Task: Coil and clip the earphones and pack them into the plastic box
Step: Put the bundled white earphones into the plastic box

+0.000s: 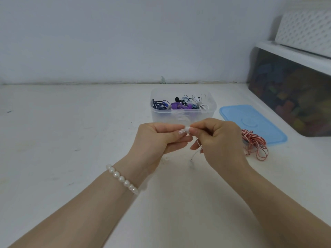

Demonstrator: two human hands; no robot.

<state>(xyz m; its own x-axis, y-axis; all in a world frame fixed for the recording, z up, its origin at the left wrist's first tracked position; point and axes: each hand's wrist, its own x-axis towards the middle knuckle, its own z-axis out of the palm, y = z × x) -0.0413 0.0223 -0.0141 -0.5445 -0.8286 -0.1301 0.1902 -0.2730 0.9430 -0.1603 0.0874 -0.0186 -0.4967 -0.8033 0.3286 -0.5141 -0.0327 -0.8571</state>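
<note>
Both hands raised, fingers (pixel 194 130) pinching white earphones (pixel 187 129)

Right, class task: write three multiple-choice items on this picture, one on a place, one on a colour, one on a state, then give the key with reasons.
1. Where does the lid lie?
A. on the box
B. on the table right of the box
C. in the left hand

2. What colour is the loose cable on the table?
A. red and white
B. green
C. black

3. What are the hands doing?
A. resting flat on the table
B. both pinching one small white piece
C. lifting the box

Key: 1 B, the blue lid lies flat beside the open box. 2 A, the red and white strands lie partly on the lid's near edge. 3 B, the left hand and right hand meet on the white piece, with a thin white cord hanging below.
</note>
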